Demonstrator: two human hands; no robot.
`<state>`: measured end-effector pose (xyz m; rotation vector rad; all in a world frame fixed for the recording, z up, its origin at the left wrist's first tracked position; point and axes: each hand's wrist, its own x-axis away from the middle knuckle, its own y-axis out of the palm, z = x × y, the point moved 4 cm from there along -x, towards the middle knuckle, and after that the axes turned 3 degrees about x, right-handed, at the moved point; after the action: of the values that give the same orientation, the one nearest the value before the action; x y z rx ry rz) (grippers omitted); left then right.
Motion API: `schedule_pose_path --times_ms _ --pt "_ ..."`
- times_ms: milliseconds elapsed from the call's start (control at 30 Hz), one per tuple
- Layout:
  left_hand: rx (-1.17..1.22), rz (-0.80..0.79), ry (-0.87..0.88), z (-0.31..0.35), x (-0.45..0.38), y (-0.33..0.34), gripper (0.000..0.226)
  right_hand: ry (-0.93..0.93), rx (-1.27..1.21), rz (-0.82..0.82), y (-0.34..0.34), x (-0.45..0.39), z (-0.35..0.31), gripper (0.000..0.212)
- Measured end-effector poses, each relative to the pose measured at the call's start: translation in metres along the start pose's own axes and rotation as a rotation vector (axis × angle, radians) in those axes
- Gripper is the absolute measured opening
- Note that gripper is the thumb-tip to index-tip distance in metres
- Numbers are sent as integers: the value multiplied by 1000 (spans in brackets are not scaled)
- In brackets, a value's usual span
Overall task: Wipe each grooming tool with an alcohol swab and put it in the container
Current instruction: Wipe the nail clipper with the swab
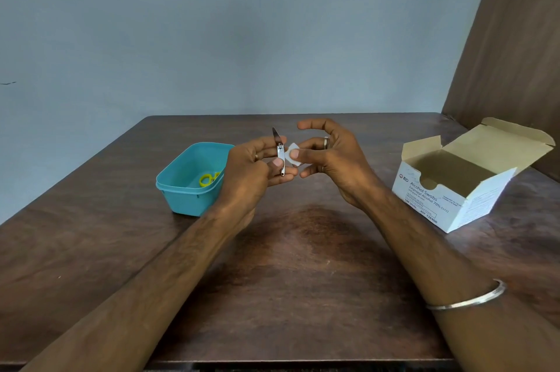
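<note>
a dark brown wooden table [303, 280] with a streaked grain and a duller, worn-looking patch near its middle is seen from above, set against a plain pale blue-grey wall [212, 38]; a brown panel [515, 38] is seen at the right, rising from the table's far right corner. above the middle of the table a metal nail clipper [281, 156] is held upright in the left hand [251, 171], gripped between the thumb and the curled fingers, with its dark pointed file blade swung out and directed upward. a small white alcohol swab [293, 155] is pinched between the thumb and fingers of the right hand [327, 159] and is held just beside the clipper's body, touching it or nearly so; which cannot be told. rings are worn on both hands, and a thin metal bangle [472, 299] is worn on the right forearm. a teal plastic container [185, 189] is placed on the table to the left, partly hidden behind the left hand, and a yellow-handled tool [207, 180] is seen lying on its floor. at the right of the table a white cardboard box [454, 202] printed "alcohol swabs" is stood with its flaps open, well apart from the hands.
</note>
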<state>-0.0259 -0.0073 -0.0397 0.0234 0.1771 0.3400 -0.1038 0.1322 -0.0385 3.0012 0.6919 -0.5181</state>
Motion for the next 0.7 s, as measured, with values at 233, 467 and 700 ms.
schedule_pose_path --times_ms 233,467,700 --pt "-9 -24 24 2 2 2 36 -7 -3 4 0 -1 0 50" --pt "-33 -48 69 5 5 4 34 12 15 0 0 1 -1 50" --pt "-68 -51 85 4 4 5 35 8 -28 4 -2 0 -1 50"
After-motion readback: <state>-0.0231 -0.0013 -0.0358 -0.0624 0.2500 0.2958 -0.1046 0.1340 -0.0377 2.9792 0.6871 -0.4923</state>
